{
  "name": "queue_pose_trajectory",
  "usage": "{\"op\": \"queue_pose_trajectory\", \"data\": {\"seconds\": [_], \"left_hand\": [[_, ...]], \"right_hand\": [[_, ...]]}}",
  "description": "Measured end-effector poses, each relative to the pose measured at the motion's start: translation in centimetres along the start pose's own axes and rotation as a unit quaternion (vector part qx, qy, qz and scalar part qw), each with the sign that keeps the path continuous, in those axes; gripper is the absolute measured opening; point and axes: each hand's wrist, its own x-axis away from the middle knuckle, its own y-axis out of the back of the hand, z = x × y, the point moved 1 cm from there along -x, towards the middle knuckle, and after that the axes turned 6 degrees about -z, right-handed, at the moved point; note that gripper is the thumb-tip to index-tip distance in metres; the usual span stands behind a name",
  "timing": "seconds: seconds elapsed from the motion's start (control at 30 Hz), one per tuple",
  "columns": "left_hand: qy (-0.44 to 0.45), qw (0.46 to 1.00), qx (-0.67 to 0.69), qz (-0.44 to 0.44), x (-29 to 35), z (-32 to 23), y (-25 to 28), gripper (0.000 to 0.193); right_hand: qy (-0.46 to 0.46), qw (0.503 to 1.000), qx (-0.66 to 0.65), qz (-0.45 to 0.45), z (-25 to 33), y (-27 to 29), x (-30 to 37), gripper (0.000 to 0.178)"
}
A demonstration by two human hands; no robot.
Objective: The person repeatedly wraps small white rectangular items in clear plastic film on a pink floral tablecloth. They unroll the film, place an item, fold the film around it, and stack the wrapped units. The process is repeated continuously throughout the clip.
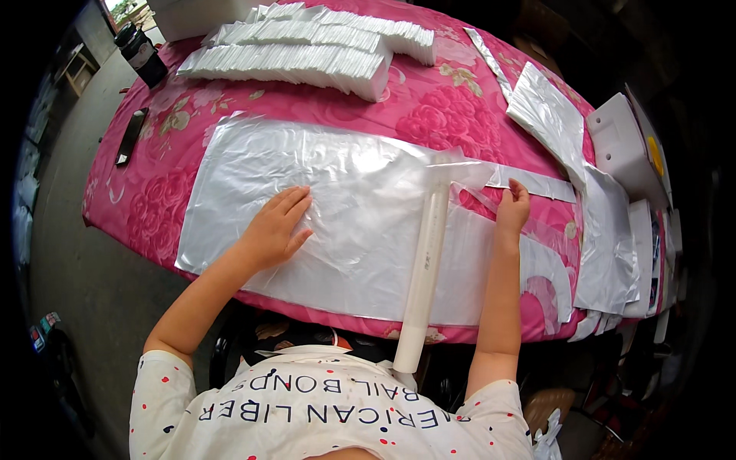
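My left hand (277,228) lies flat, fingers stretched out, on a stack of shiny, translucent plastic bags (337,165). A long white plastic pipe (425,264) lies across the bags toward their right side, its near end jutting past the table edge toward my shirt. Right of the pipe, my right hand (514,205) is raised a little with its fingers curled in. Thin clear film (464,172) is bunched at the pipe's far end, close to that hand. Whatever the curled fingers hold, if anything, is hard to make out.
White folded packets (307,61) are piled in rows at the far side of the pink flowered tablecloth (157,215). A dark phone (132,136) and a black bottle (141,55) are at the left. Silvery plastic sheets (606,238) and a white foam box (625,146) line the right edge.
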Motion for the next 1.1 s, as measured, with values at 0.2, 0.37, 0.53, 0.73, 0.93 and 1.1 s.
{"op": "queue_pose_trajectory", "data": {"seconds": [0.2,0.37,0.53,0.73,0.93,1.1], "left_hand": [[0.014,1.000,-0.008,-0.026,0.2,-0.2,0.7,0.051],[-0.022,0.999,-0.028,-0.002,0.3,0.1,0.4,0.049],[-0.026,1.000,-0.012,-0.005,0.5,0.2,0.6,0.049],[-0.022,0.998,0.001,-0.051,0.1,0.0,0.6,0.041],[0.004,0.961,0.255,-0.105,-7.9,-6.5,-2.8,0.033],[0.301,0.682,0.665,-0.041,-13.8,-10.1,-8.0,0.047]], "right_hand": [[0.341,0.931,0.030,0.131,7.9,-0.8,5.4,0.040],[0.473,0.777,0.146,0.389,11.5,-3.8,12.3,0.028],[0.469,0.757,0.180,0.418,10.6,-4.7,12.4,0.011],[0.281,0.904,-0.110,0.304,12.0,0.4,9.1,0.023],[-0.092,0.902,-0.417,-0.065,-2.3,10.2,-3.2,0.023],[-0.031,0.963,-0.030,-0.266,-1.2,11.7,-1.0,0.039]]}}
